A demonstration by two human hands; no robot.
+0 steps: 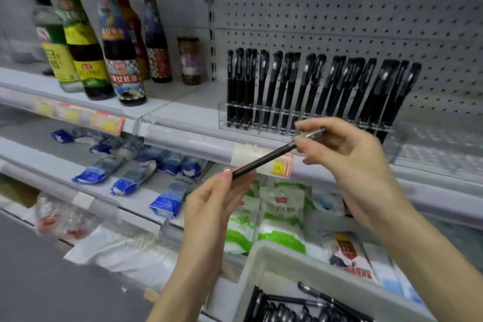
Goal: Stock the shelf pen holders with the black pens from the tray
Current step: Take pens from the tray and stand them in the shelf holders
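Though slim, straight matte-black pen (264, 159)

head view, downward (close) at shelf (183, 112)

A yellow price tag (277, 168) on the shelf edge (196, 140) is showing what looks like 7.9. Chinese print on the bottles (122, 70) and packets (282, 217) is blurring past reading.
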